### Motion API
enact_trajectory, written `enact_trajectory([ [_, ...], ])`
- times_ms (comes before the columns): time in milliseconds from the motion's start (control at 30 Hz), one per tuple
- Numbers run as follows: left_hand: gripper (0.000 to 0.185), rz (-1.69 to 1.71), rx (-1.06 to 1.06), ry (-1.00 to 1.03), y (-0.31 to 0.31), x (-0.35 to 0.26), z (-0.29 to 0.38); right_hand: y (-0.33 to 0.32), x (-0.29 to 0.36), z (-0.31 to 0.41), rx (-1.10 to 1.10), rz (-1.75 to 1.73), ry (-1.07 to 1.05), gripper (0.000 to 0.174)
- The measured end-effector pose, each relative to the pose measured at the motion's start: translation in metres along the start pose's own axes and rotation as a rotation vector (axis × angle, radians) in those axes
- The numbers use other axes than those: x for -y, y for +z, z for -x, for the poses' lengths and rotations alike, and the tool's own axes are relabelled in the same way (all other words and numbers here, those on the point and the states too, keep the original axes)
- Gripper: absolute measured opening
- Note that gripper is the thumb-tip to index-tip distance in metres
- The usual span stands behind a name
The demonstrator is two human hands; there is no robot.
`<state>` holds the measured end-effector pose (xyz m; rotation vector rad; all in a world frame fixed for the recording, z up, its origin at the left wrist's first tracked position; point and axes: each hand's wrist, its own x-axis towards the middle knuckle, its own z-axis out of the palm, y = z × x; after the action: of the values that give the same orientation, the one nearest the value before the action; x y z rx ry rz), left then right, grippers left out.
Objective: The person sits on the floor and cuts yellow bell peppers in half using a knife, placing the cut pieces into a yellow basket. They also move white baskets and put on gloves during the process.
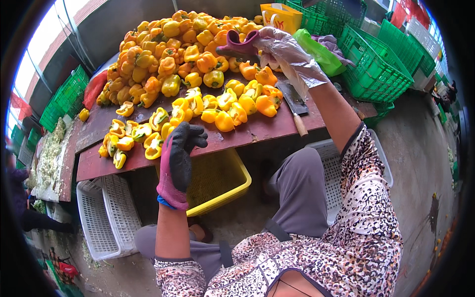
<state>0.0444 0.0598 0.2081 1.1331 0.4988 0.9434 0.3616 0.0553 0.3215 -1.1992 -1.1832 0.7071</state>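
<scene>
My left hand wears a pink and black coated work glove, its fingers bent and apart with nothing visible between them, just over the table's front edge. Raised at the table's right side, my right hand wears a thin clear plastic glove and grips a second pink and black work glove by its cuff. Halved yellow bell peppers lie in front of a large heap of whole yellow and orange bell peppers. A cleaver with a wooden handle rests below my right forearm, its handle over the edge.
A yellow plastic crate and white crates stand under the red tabletop. Green crates are stacked at right, beside a green plastic bag and a yellow bag. Another person is at far left.
</scene>
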Motion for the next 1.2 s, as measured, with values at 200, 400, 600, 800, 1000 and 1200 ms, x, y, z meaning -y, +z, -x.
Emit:
enact_trajectory([
  [200, 0.036, 0.095, -0.067, -0.129, 0.013, -0.013, 0.045, 0.107, -0.025, 0.108, 0.355, -0.121, 0.135, 0.015],
  [400, 0.032, 0.433, -0.226, -0.198, -0.024, 0.027, 0.12, 0.17, -0.085, 0.205, 0.52, -0.246, 0.207, 0.011],
  [600, 0.032, -0.143, -0.403, -0.141, -0.051, 0.063, 0.152, 0.171, -0.087, 0.231, 0.574, -0.294, 0.257, 0.02],
  [800, 0.031, -0.229, -0.33, -0.088, -0.031, 0.07, 0.152, 0.166, -0.094, 0.217, 0.69, 0.268, 0.193, 0.04],
  [1000, 0.031, -0.315, -0.179, -0.196, -0.034, 0.073, 0.158, 0.159, -0.126, 0.227, 0.758, -0.089, 0.597, 0.023],
  [1200, 0.03, -0.261, -0.157, -0.178, -0.037, 0.071, 0.154, 0.133, -0.148, 0.214, 0.218, -0.34, 0.641, 0.013],
])
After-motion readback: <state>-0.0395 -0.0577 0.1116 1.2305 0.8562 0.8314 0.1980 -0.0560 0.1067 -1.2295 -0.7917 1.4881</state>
